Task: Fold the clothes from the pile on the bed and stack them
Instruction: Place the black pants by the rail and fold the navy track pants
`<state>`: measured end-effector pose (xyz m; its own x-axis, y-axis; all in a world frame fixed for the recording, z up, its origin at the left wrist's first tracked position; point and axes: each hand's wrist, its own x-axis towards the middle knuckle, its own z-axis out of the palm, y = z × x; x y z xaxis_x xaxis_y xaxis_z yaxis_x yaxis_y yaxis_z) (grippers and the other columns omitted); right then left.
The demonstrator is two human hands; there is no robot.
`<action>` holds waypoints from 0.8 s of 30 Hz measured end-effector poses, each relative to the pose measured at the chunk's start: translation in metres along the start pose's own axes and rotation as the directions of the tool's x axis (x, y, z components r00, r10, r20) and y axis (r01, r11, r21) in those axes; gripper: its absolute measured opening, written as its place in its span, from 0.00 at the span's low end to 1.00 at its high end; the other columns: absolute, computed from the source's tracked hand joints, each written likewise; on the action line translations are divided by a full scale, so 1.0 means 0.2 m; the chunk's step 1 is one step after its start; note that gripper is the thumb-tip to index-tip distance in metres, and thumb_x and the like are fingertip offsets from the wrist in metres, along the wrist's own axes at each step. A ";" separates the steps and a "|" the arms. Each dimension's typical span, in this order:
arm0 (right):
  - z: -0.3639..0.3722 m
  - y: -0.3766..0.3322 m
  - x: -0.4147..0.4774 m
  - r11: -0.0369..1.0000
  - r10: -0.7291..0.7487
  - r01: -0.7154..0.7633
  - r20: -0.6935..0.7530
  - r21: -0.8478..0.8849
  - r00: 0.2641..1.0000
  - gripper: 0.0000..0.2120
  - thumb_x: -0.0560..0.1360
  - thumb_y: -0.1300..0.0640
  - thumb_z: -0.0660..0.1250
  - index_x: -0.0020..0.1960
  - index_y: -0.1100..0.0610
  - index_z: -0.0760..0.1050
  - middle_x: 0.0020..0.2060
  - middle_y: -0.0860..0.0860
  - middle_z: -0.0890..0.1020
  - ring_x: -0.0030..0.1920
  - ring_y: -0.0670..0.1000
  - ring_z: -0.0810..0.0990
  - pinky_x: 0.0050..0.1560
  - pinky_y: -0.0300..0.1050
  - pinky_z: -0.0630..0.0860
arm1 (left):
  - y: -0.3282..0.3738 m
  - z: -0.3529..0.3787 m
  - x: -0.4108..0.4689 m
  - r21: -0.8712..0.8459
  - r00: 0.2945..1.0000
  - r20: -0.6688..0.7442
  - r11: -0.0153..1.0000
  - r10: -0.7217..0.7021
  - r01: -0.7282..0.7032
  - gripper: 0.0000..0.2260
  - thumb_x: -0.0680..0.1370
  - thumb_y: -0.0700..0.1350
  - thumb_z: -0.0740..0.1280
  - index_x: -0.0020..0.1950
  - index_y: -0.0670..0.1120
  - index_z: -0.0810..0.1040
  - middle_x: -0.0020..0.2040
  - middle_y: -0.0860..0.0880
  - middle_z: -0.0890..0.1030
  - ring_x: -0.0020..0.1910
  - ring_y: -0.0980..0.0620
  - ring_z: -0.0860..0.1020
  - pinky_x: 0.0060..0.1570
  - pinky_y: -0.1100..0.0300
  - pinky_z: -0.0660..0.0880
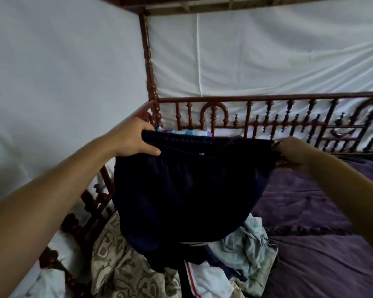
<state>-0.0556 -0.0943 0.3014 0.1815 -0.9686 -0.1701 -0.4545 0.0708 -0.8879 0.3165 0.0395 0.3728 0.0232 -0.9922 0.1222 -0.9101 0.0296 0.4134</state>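
Holding the dark navy garment with a gathered elastic waistband (187, 190) up by its top edge, stretched between both hands. We take it for shorts or a skirt; the lower part is too dark to tell.

- Left hand (136, 136): fingers (145, 126) curled over the waistband's left corner, thumb pressed on the front face. Firm grip.
- Right hand (289, 149): somewhat blurred, but it pinches the right corner of the same waistband.
- Garment hangs free above the bed, its lower hem brushing or just over the jumbled pile of clothes (241, 254) (pale blue, white and red-striped pieces).

Reading: we judge that gripping both corners and pulling the band taut lets the cloth drop flat and square, so that seams line up before a first fold. Raising it off the heap keeps it from snagging other items. No folded stack is visible, so the task looks early.

Surface and room:
- Rumpled purple bedspread (314, 244) to the right, with bare space where a fold could be laid down.
- Beige patterned cloth (119, 269) lower left, beside the heap.
- Turned dark-red wooden bed rail (267, 123) runs behind the hands; white sheeting (267, 50) hangs round the frame.
- Small pastel striped item (185, 132) peeks over the waistband, near the rail.
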 end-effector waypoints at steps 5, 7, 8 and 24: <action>-0.20 -0.13 -0.23 0.758 0.077 0.019 -0.119 0.652 0.990 0.08 0.77 0.67 0.58 0.45 0.59 0.74 0.34 0.54 0.79 0.27 0.50 0.80 0.29 0.40 0.77 | 0.16 -0.03 0.20 0.084 0.995 0.006 0.991 0.099 -0.100 0.09 0.65 0.39 0.77 0.41 0.45 0.80 0.35 0.48 0.80 0.35 0.48 0.80 0.32 0.60 0.72; -0.26 -0.14 -0.34 0.773 0.103 0.062 -0.221 0.631 0.970 0.05 0.75 0.64 0.62 0.42 0.58 0.75 0.30 0.53 0.79 0.25 0.50 0.80 0.27 0.40 0.76 | 0.27 -0.04 0.26 0.193 0.976 -0.112 0.967 0.188 -0.164 0.07 0.65 0.36 0.75 0.40 0.40 0.80 0.34 0.44 0.79 0.36 0.43 0.79 0.32 0.60 0.70; -0.30 -0.15 -0.40 0.812 0.062 0.122 -0.293 0.570 0.954 0.06 0.74 0.61 0.63 0.39 0.56 0.76 0.29 0.52 0.79 0.24 0.48 0.79 0.27 0.39 0.75 | 0.33 -0.05 0.29 0.216 0.954 -0.182 0.956 0.240 -0.199 0.06 0.65 0.36 0.74 0.39 0.38 0.79 0.34 0.42 0.78 0.37 0.41 0.79 0.34 0.58 0.69; -1.22 0.80 -1.17 0.769 -0.439 0.093 -0.416 -0.633 0.796 0.07 0.70 0.57 0.76 0.44 0.59 0.81 0.41 0.53 0.78 0.43 0.54 0.77 0.47 0.49 0.73 | 1.60 0.71 0.60 0.136 0.863 -0.252 0.899 0.439 -0.417 0.08 0.73 0.47 0.71 0.51 0.49 0.84 0.50 0.39 0.82 0.53 0.36 0.78 0.52 0.47 0.76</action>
<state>-0.3829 0.0850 0.3039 -0.0190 -0.9017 0.4320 -0.8844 -0.1864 -0.4279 -0.0302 -0.0874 0.3919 -0.2747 -0.8123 0.5144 -0.8836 0.4242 0.1980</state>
